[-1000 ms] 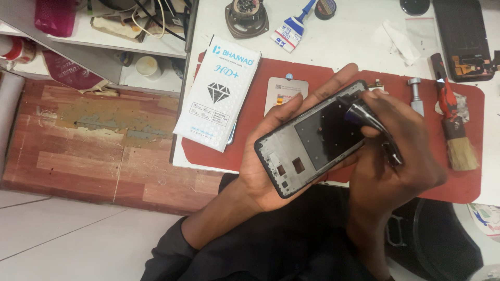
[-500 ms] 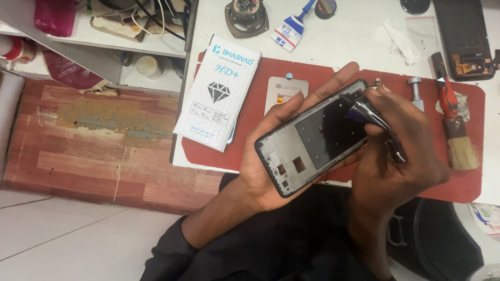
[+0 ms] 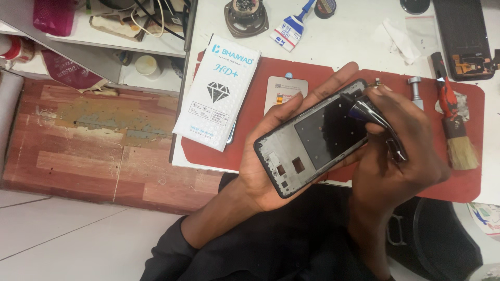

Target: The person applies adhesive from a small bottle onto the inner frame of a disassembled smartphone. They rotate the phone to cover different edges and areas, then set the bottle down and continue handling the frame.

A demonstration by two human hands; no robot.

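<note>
At the centre of the frame, the left hand cradles a black phone frame from beneath, fingers curled up around its far edge, so the frame lies tilted with its inner side facing the camera. The right hand is closed around a dark metal tool, whose tip touches the frame's upper right corner. Both hands hover above a red work mat on a white table. At the mat's left edge lies a white flat package with a diamond drawing, and just right of it a small grey card, partly hidden by the fingers. At the right of the frame a brush with a red handle lies on the mat, and a dismantled phone sits in the upper right corner.
</note>
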